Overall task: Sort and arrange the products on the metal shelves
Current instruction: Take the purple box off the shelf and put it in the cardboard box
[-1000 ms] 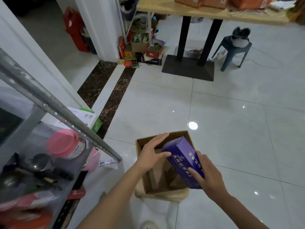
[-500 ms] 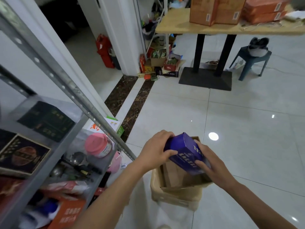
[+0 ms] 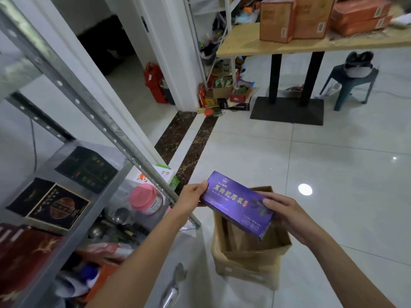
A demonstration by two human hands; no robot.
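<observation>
A long purple box (image 3: 235, 202) with gold lettering is held face up above an open cardboard box (image 3: 249, 252) on the floor. My left hand (image 3: 192, 197) grips its left end and my right hand (image 3: 282, 215) grips its right end. The metal shelf (image 3: 73, 221) stands to the left, its slanted post (image 3: 93, 116) crossing in front. Two dark flat boxes (image 3: 86, 168) (image 3: 49, 203) lie on one shelf level. A pink-lidded jar (image 3: 145, 198) sits on the level below.
Red packages (image 3: 24, 256) and metal utensils (image 3: 111, 223) crowd the lower shelf. A wooden table (image 3: 311, 44) with orange cartons stands at the back, a grey stool (image 3: 351, 83) to its right. Boxes clutter the floor by the white doorframe (image 3: 224, 96).
Both hands have lifted the purple box up out of the cardboard box and turned it flat, face up. The view has swung left, showing more of the shelf.
</observation>
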